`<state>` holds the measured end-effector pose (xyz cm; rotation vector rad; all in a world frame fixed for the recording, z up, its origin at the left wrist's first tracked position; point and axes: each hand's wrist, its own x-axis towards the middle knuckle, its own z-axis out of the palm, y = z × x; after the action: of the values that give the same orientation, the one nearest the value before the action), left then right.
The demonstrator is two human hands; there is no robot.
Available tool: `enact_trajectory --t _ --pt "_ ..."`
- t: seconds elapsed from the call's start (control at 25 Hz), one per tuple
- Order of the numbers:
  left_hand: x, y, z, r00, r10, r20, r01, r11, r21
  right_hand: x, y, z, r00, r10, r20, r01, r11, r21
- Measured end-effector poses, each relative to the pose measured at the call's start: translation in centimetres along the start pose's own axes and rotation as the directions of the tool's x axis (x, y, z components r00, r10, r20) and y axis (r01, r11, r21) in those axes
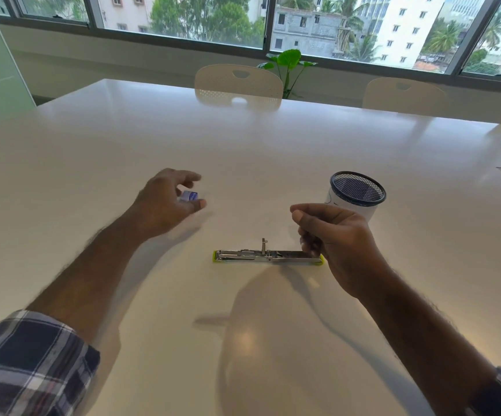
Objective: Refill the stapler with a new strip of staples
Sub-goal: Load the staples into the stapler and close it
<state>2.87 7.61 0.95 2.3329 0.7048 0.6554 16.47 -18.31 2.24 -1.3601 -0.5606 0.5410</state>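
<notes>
Gleaming under wide windows [183, 16], white table [273, 151] faces chairs [238, 85]; left hand [165, 202] pinches small box [189, 196].

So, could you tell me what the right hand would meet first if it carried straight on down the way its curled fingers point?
Most likely the opened stapler: the right hand hovers at its right end, fingers curled down towards the metal channel. Whether they already touch is unclear.

The stapler [268, 256] is lying flat on the white bench [273, 151], opened out in one long line. It is shiny metal with green ends. A small blue and white staple box [189, 196] is sitting off to its left, well apart.
</notes>
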Motion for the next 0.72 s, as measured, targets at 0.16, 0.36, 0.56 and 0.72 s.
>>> enact_trajectory --t 0.16,0.36,0.56,0.72 --pt "-2.6 2.2 0.1 0.923 0.089 0.375 -0.075 0.996 -0.05 0.1 0.0 -0.4 0.996 0.079 0.051 -0.079 0.997 -0.001" --pt "-3.9 2.4 1.1 0.873 0.047 0.486 -0.055 0.998 0.002 0.0 -0.1 -0.4 0.986 0.126 0.106 -0.128 0.992 0.013" --pt "-3.5 2.0 1.4 0.88 0.035 0.474 -0.048 0.999 0.014 0.0 -0.2 -0.5 0.982 0.125 0.14 -0.136 0.988 0.074" --pt "-3.5 1.9 1.4 0.883 0.031 0.468 -0.029 1.0 -0.013 0.1 0.1 -0.1 0.985 0.076 0.156 -0.089 0.993 0.079"
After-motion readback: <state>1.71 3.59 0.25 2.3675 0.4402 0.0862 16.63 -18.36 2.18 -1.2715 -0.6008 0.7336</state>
